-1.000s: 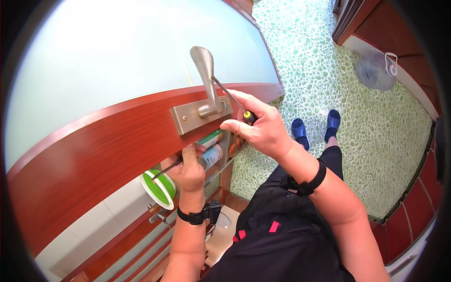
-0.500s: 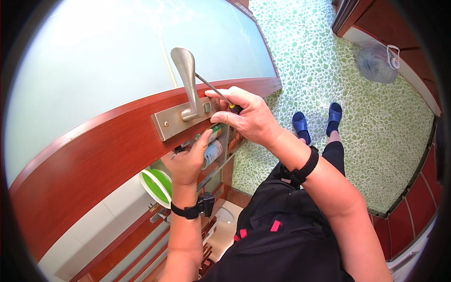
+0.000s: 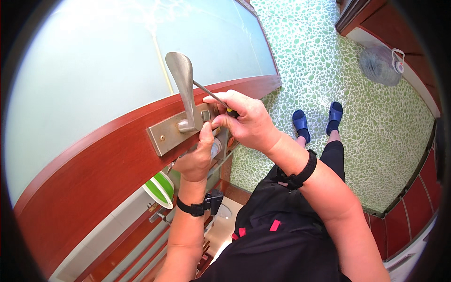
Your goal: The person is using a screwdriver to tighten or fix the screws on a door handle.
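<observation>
A: The left hand has risen beside the right hand.
B: Finger state?
A: Left: thumb extended, others hidden, cannot tell. Right: curled around the black-and-yellow screwdriver, at the brushed-metal handle plate on the red-brown wooden door.

The handle plate sits on the door, left of the slippers, the jug farther right.

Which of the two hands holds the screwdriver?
The right hand grips the black-and-yellow screwdriver; the left hand, lower, has its thumb beside the metal plate.
</observation>
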Action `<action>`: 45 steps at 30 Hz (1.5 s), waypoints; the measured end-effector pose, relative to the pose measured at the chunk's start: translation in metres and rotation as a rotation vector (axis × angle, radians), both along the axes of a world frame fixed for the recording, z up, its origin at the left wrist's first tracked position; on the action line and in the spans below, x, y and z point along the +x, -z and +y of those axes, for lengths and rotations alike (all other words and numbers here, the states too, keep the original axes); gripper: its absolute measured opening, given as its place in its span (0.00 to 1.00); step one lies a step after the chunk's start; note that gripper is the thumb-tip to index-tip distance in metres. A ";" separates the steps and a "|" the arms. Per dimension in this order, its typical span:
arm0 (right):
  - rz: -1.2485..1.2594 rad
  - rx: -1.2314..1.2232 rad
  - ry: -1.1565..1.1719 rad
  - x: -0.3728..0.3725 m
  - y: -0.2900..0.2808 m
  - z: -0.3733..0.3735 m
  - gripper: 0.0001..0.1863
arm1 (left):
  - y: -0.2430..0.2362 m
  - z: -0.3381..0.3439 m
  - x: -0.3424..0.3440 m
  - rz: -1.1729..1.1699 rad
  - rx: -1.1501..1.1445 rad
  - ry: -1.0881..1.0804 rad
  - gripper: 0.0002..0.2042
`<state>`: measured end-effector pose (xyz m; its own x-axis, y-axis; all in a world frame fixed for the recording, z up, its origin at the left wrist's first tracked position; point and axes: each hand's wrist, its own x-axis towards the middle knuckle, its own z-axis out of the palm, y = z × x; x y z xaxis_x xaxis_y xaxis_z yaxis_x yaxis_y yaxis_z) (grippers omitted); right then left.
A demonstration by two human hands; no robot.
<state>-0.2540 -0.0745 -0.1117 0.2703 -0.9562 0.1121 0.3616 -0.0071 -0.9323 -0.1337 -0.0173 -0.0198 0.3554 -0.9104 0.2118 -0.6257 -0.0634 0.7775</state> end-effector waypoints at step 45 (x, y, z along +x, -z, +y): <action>0.129 -0.003 0.029 0.003 -0.009 0.004 0.25 | -0.028 0.005 -0.002 -0.130 -0.163 -0.197 0.19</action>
<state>-0.2512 -0.0703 -0.1030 0.2545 -0.9637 0.0810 0.2383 -0.0187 -0.9710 -0.1355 -0.0125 0.0087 0.4822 -0.7765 0.4056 -0.7091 -0.0742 0.7012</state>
